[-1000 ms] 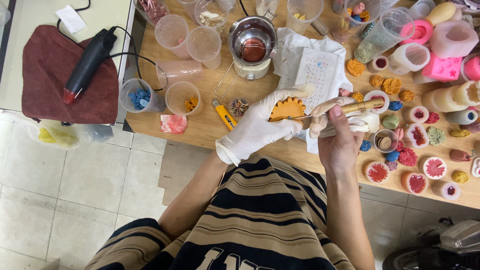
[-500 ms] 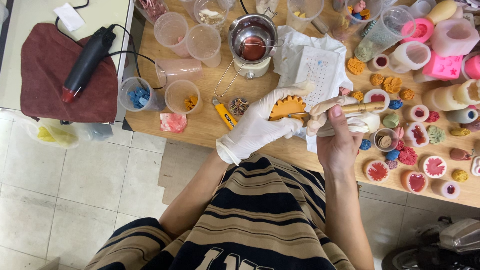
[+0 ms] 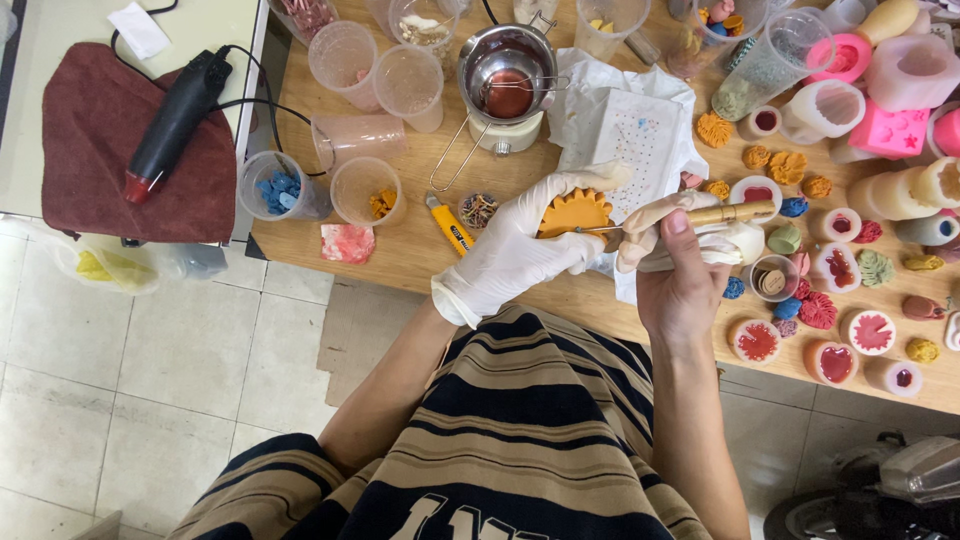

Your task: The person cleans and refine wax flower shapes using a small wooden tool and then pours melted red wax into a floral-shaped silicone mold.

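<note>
As I look down, the wooden table [image 3: 420, 250] fills the upper part of the view, crowded from edge to edge. To its far left lies a dark red cloth [image 3: 90, 150] with a black heat gun [image 3: 175, 120] resting across it. Near the table's middle stands a small steel melting pot [image 3: 507, 72] holding red liquid, set on a pale base. Clear plastic cups [image 3: 375, 70] cluster left of the pot; one lies on its side, and two lower cups hold blue and orange pieces. A white perforated sheet [image 3: 640, 135] lies on crumpled white paper just right of the pot.

My left hand [image 3: 520, 250], in a white glove, is clenched around an orange flower-shaped wax piece [image 3: 573, 212] — held just above the table's near edge, fingers wrapped beneath and beside it. My right hand [image 3: 680, 275], bare, grasps a wooden-handled tool [image 3: 725, 213] together with a wad of pale cloth; its thin metal tip reaches the orange piece.

A yellow utility knife [image 3: 450, 225] lies just left of the gloved hand. To the right, small coloured wax shapes [image 3: 820, 310] and round moulds with red centres are scattered — well apart from my grip.
</note>
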